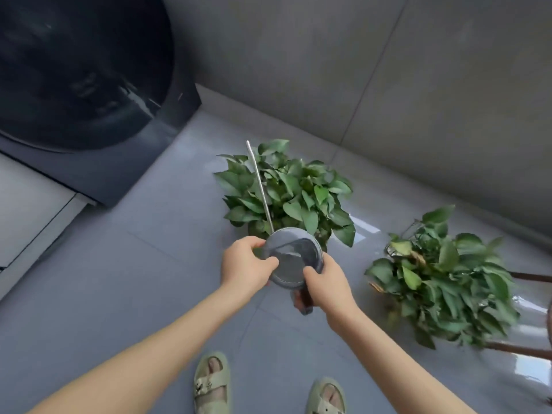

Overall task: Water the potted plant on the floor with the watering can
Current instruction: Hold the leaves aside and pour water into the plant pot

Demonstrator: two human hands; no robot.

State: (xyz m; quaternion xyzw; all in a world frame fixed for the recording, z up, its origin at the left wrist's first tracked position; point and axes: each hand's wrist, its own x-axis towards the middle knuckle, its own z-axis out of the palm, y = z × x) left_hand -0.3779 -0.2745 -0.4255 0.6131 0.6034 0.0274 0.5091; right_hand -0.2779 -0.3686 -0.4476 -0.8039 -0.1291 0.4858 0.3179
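I hold a round grey metal watering can (pixel 291 258) in front of me, above the grey floor. Its long thin spout (pixel 259 186) reaches up and away over the leafy green potted plant (pixel 294 192) that stands on the floor near the wall. My left hand (pixel 246 265) grips the can's left rim. My right hand (pixel 327 283) is closed on the dark brown handle (pixel 305 300) at the can's near side. The plant's pot is hidden by leaves and the can.
A second leafy plant (pixel 442 279) stands to the right, beside brown chair legs (pixel 528 276). A dark washing machine (pixel 83 85) fills the upper left. The grey tiled wall (pixel 388 85) runs behind the plants. My sandalled feet (pixel 212 383) are below.
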